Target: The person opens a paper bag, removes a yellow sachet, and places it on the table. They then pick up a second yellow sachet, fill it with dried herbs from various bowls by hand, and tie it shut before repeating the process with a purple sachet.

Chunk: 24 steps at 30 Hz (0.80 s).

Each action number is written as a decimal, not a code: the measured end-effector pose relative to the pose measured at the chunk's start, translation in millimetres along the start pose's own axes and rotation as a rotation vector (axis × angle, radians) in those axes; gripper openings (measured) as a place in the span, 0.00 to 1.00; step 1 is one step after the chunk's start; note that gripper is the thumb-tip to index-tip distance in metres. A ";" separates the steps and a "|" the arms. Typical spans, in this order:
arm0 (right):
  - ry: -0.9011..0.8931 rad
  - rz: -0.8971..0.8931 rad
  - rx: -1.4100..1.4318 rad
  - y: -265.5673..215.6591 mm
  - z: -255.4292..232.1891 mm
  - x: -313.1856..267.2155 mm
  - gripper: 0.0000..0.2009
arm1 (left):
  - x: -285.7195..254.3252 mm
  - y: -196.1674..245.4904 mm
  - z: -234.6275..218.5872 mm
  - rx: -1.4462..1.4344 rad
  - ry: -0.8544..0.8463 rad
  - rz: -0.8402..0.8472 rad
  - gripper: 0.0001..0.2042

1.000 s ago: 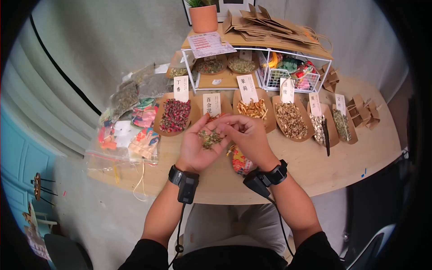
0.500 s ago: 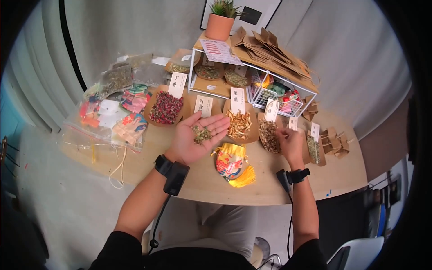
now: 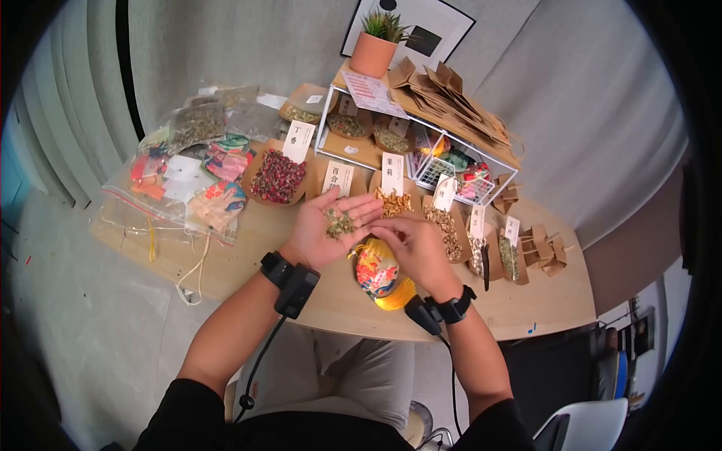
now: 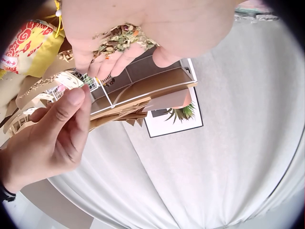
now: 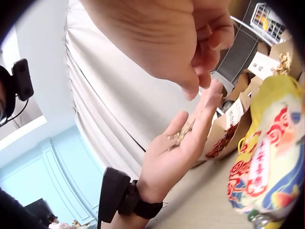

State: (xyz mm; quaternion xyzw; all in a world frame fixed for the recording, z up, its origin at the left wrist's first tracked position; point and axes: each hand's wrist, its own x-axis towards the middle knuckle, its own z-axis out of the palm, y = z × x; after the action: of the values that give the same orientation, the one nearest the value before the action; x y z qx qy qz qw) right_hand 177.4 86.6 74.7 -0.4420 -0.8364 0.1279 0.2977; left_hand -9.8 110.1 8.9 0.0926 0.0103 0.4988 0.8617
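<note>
My left hand [image 3: 310, 239] is held palm up over the table, its fingers extended. A small heap of mixed dried herbs [image 4: 123, 39] lies in that palm, mostly green and tan with orange flecks. Close beside the left fingertips is my right hand [image 3: 425, 254], its thumb and fingers curled together at the tips. Nothing shows between those tips in the left wrist view; the curled fingers hide what is inside. Below the hands sits a yellow drawstring pouch [image 3: 376, 269] with a red and blue pattern and a yellow tassel [image 3: 396, 296].
Behind the hands runs a row of labelled paper trays, among them dark red buds [image 3: 278, 177], golden strips [image 3: 392, 201] and tan chips [image 3: 445, 233]. A white-framed shelf [image 3: 361, 155] carries folded paper bags [image 3: 455, 101] and a potted plant [image 3: 374, 54]. Plastic bags [image 3: 199, 124] and pouches lie left.
My right hand has moved left from the trays at the right to the left fingertips. The left hand stays palm up with the herbs. The head view has shifted.
</note>
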 end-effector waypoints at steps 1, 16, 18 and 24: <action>-0.011 -0.030 -0.018 -3.7 5.0 3.3 0.07 | -0.1 -0.2 -0.5 0.020 -0.014 -0.007 0.30; -0.101 -0.059 -0.087 0.3 13.9 14.1 0.05 | 2.5 -3.6 -3.2 0.017 0.001 -0.010 0.30; -0.083 -0.090 -0.134 -4.6 11.9 12.0 0.05 | 2.3 -2.9 -3.7 0.043 -0.016 -0.013 0.30; -0.040 -0.130 -0.216 -3.6 15.4 8.7 0.08 | 1.2 -3.9 -0.5 0.021 0.007 -0.013 0.30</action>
State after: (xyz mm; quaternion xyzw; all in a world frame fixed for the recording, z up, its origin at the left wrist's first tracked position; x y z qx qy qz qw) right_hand 161.9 92.4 67.5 -0.4139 -0.8780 0.0264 0.2390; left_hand -5.8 109.3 7.8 0.0998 0.0192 0.4933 0.8639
